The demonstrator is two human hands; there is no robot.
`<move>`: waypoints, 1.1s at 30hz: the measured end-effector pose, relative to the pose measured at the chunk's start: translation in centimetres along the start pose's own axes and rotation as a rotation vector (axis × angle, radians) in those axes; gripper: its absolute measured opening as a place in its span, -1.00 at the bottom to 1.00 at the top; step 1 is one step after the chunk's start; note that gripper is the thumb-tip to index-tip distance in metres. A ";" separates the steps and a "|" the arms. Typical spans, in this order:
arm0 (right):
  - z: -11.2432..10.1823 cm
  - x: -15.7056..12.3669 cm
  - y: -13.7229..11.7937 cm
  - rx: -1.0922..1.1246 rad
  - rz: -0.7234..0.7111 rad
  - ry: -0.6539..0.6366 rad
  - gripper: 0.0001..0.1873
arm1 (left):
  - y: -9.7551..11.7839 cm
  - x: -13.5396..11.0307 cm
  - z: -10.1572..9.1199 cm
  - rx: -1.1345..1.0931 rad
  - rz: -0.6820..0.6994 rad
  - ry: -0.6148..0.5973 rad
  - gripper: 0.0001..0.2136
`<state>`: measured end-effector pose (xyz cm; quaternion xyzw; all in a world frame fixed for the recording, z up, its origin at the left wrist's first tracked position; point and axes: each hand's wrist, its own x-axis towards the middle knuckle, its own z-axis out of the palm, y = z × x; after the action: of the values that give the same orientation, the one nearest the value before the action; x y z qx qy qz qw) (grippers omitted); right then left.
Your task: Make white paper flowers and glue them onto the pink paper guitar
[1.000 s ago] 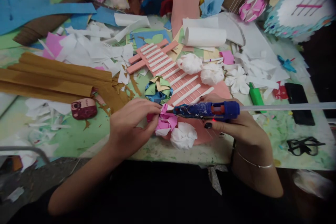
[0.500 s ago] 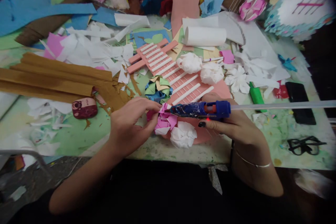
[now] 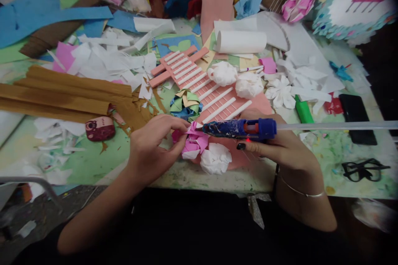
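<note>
My right hand (image 3: 280,147) is wrapped round a blue glue gun (image 3: 239,128) lying level, its nozzle pointing left at a pink folded paper flower (image 3: 193,143). A long clear glue stick (image 3: 336,126) runs out of the gun's back to the right. My left hand (image 3: 152,147) pinches the pink flower's left side with its fingertips. The flower sits on a pink guitar-shaped card (image 3: 214,99) with white strips, beside a white crumpled paper flower (image 3: 215,159) and below a blue-green folded flower (image 3: 185,105).
Brown crepe paper (image 3: 62,93) lies left, with a small maroon bear-faced thing (image 3: 100,128). White paper scraps and a white roll (image 3: 241,41) lie behind. A green marker (image 3: 303,112), a black phone (image 3: 356,114) and black glasses (image 3: 363,169) lie right. The table edge (image 3: 217,184) is near me.
Hands and glue gun have stayed nearly in place; the gun's nozzle stays at the pink flower. The view has shifted slightly.
</note>
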<state>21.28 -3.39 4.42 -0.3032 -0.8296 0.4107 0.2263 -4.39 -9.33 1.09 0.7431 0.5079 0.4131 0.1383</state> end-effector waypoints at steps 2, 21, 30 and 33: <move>0.0 0.0 0.0 -0.009 -0.026 0.005 -0.82 | 0.0 0.1 0.0 0.007 0.006 -0.004 -0.89; 0.1 -2.3 0.6 0.129 0.151 0.202 -0.88 | -0.3 0.1 0.9 0.163 0.167 0.015 -0.89; -0.6 -1.7 0.4 0.105 0.038 0.114 -0.95 | -0.4 -0.2 1.1 0.223 0.205 0.030 -0.89; -0.5 -1.7 0.4 0.131 0.029 0.119 -0.96 | -0.4 -0.2 1.1 0.209 0.229 0.050 -0.88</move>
<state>22.91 -4.10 4.21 -0.3238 -0.7815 0.4485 0.2886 -3.82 -9.07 0.07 0.7962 0.4631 0.3894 -0.0004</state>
